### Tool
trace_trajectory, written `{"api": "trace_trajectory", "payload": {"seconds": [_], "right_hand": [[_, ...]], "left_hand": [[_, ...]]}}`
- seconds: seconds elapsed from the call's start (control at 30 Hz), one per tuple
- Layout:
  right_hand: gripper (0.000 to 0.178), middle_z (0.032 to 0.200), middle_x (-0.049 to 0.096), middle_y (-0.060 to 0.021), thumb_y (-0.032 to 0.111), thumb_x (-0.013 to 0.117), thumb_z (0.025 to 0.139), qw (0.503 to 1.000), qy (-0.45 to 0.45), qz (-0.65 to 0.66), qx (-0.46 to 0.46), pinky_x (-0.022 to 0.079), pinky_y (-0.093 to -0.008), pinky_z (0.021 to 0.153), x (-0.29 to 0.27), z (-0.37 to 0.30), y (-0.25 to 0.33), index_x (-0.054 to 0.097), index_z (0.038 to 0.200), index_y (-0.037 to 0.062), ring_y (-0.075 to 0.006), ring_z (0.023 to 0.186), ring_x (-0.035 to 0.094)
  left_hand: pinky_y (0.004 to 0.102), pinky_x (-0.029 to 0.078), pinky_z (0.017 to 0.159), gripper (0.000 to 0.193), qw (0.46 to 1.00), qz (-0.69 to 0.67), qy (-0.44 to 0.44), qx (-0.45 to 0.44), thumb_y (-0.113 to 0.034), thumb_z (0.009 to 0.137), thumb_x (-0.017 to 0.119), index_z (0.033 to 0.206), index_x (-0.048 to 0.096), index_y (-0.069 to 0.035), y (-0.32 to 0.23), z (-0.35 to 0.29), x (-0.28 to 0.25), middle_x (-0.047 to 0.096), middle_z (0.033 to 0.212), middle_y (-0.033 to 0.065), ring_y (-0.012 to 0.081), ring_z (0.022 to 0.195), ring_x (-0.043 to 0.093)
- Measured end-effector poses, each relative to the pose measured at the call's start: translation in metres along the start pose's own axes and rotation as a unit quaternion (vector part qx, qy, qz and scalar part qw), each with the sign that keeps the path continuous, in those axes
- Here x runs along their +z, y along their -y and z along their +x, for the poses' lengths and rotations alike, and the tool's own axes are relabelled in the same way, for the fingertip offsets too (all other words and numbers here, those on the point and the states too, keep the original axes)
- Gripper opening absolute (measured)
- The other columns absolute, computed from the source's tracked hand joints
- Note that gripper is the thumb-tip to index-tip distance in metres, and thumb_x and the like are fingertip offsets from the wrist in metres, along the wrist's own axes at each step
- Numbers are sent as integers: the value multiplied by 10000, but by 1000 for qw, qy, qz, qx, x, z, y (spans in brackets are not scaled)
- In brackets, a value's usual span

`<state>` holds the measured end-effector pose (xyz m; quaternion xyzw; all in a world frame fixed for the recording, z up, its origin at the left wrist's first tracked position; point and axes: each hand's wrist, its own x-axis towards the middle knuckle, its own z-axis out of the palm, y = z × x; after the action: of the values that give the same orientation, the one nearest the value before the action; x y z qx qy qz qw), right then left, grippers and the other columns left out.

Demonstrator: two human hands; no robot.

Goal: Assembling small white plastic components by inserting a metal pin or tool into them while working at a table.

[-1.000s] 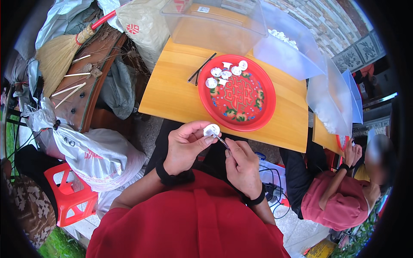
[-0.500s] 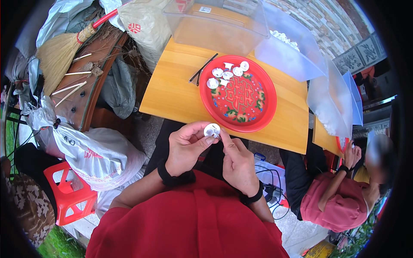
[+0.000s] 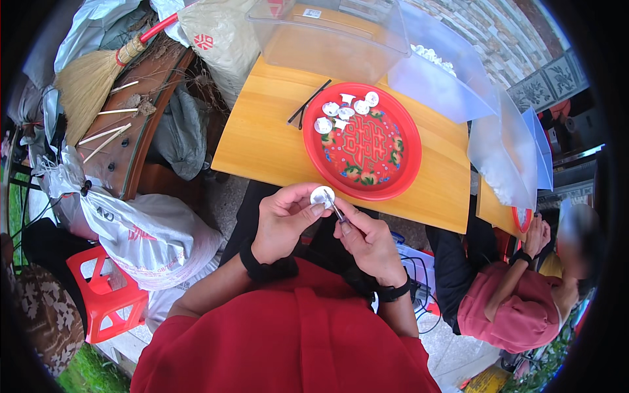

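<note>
Between the thumb and fingers of my left hand point(image 3: 288, 213) is a small round white plastic piece point(image 3: 320, 194), its open face turned up. My right hand point(image 3: 370, 242) grips a slim tool point(image 3: 338, 212) with a thin metal shaft and dark handle; its exact kind I cannot make out. The tool's tip reaches the inside of the white piece. Just beyond my hands, a round red tray point(image 3: 406, 167) with a flowered pattern rests on the wooden table point(image 3: 262, 124). Several similar white pieces point(image 3: 362, 107) lie toward its far left side.
Two dark sticks point(image 3: 308, 105) lie left of the tray. Clear plastic bins point(image 3: 327, 39) stand along the table's far side. On the left are a straw broom point(image 3: 98, 78), a white sack point(image 3: 154, 239) and a red stool point(image 3: 108, 295). Another person point(image 3: 511, 295) sits at right.
My right hand has shifted slightly right and down, and the slim tool now shows clearly, angled into the white piece. My left hand holds the piece in nearly the same place.
</note>
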<state>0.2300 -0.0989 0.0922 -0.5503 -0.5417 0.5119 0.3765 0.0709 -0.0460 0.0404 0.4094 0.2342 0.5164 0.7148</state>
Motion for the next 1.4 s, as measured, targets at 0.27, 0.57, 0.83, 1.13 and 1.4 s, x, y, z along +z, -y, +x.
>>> {"api": "trace_trajectory", "payload": {"seconds": [0.27, 0.57, 0.83, 1.13, 1.4], "right_hand": [[336, 809, 558, -138, -55, 514, 791, 987, -37, -151, -52, 476, -309, 588, 0, -14, 7, 499, 1124, -19, -228, 658, 601], [310, 798, 554, -180, -47, 540, 771, 957, -99, -239, -131, 470, -357, 588, 3, -14, 8, 539, 1081, -41, -340, 675, 580], [331, 803, 558, -171, -65, 533, 762, 948, -124, -260, -132, 451, -323, 593, 7, -13, 5, 548, 1092, -39, -311, 658, 569], [339, 790, 548, -178, -68, 524, 753, 946, -104, -274, -141, 458, -355, 599, 9, -11, 6, 537, 1092, -53, -341, 682, 569], [351, 725, 506, -144, -21, 529, 689, 867, -34, -468, -171, 476, -353, 526, 1, -10, 22, 514, 1035, -82, -298, 613, 568]], "left_hand": [[313, 526, 777, 260, 1000, 8, -10, 1, -9, 855, 556, 1109, 536, 42, -5, 2, -1, 614, 1005, 148, 213, 884, 625], [288, 525, 741, 264, 1000, 1, -6, 9, -20, 847, 575, 1101, 543, 47, -5, 1, 1, 624, 978, 143, 196, 850, 631], [292, 524, 754, 262, 1000, 21, -13, 12, -4, 846, 571, 1101, 543, 51, -4, 2, 2, 623, 983, 144, 196, 862, 630], [302, 523, 766, 268, 999, 47, -7, 25, 18, 839, 570, 1103, 540, 61, -2, -1, 1, 617, 992, 152, 195, 870, 624], [304, 523, 770, 264, 995, 98, 19, 19, 32, 846, 551, 1108, 536, 58, -1, -3, -2, 611, 1003, 149, 191, 888, 616]]}}
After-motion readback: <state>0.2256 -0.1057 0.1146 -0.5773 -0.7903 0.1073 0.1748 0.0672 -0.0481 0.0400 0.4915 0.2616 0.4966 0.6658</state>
